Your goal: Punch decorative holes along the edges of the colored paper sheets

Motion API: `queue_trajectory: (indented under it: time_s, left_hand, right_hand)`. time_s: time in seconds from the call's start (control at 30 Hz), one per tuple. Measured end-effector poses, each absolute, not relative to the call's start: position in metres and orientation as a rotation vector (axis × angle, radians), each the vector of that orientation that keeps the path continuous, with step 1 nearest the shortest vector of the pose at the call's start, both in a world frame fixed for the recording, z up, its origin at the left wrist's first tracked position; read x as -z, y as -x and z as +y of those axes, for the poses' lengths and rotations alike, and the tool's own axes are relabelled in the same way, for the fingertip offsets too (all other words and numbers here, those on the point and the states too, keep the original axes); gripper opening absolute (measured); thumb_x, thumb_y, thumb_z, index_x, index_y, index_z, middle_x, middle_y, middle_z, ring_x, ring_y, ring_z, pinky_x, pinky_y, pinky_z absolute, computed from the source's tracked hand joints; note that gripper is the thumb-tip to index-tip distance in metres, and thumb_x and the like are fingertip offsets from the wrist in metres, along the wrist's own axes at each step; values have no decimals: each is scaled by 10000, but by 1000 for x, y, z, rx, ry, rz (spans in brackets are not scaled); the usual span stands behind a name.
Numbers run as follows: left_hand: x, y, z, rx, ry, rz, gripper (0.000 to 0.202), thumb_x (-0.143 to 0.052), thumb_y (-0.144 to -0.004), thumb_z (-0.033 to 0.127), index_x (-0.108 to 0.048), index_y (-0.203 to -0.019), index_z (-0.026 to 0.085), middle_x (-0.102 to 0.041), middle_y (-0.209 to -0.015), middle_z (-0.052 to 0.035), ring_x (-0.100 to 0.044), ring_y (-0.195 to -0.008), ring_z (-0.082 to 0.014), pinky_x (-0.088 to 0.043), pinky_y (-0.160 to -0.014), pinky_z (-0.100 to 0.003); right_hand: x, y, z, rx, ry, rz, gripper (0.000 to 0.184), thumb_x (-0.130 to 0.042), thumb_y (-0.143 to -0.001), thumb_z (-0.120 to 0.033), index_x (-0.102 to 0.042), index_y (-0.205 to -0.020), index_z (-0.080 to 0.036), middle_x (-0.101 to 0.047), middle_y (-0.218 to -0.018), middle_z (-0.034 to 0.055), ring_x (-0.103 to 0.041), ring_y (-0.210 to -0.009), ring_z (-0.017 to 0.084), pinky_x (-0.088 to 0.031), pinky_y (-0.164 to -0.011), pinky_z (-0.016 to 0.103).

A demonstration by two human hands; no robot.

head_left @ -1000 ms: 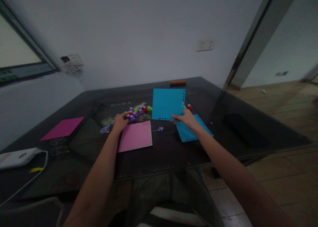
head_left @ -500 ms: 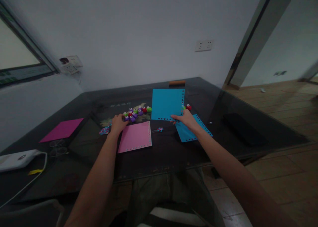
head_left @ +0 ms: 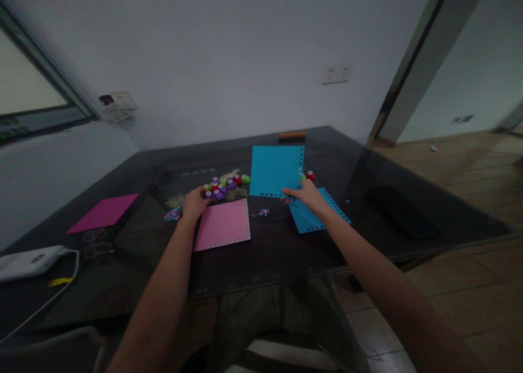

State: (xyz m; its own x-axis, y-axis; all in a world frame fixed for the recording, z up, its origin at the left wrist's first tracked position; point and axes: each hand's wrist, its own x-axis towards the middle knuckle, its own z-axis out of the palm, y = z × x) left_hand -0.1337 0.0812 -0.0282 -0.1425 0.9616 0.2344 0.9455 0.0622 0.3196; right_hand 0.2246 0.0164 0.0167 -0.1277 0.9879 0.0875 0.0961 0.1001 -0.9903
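My right hand (head_left: 305,195) pinches a blue sheet (head_left: 277,170) near its lower right corner and holds it up off the table. Punched holes run along two of the sheet's edges. Below that hand, a second blue sheet (head_left: 310,215) lies flat, partly covered by my wrist. My left hand (head_left: 195,204) rests on the table with thumb and fingers apart, beside a cluster of small purple, red and green toys with eyes (head_left: 220,188). Just under its thumb is the upper left corner of a pink sheet (head_left: 224,224) with holes on two edges.
A small colourful pin-like piece (head_left: 263,212) lies between the sheets. Colourful bits (head_left: 173,214) sit left of my left hand. Farther out are a magenta sheet (head_left: 103,213), a white device with a cable (head_left: 32,263), a dark flat case (head_left: 402,212) and a brown roll (head_left: 291,135).
Almost nothing differs. The view has shifted very slightly; both hands and the raised blue sheet keep their places.
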Motion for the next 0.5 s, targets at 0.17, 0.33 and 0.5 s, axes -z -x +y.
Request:
queue_trajectory:
  time_s: [0.17,0.33,0.5]
  left_hand:
    - [27,132,79,-722,-1970,2248,311,-652,-707,259,-620,-1004,173,-683,-998,-86,-622,-915,-228,-442,-748,-276]
    - [24,131,78,-830,-1956,2262,311,-651,-699,253,-613,-994,164,-674,-980,-87,-618,-897,-224,-444,-731,-280]
    - [13,124,74,-981,-2082,2204,352,-655,-699,250,-618,-1031,140,-638,-970,-93,-602,-893,-226,-454,-789,-308]
  right_hand:
    - [-12,-226,20,-1190,1122,-1402,172,-719,-667,-255,-627,-719,-120,-689,-687,110,-647,-579,181,-543,-532,294]
    - [-11,-226,20,-1194,1123,-1387,213,-744,-645,-292,-617,-704,-130,-688,-667,98,-630,-542,166,-538,-510,284]
    - [-11,-226,20,-1178,1104,-1404,218,-731,-658,-312,-618,-704,-132,-685,-655,93,-625,-525,158,-529,-507,279]
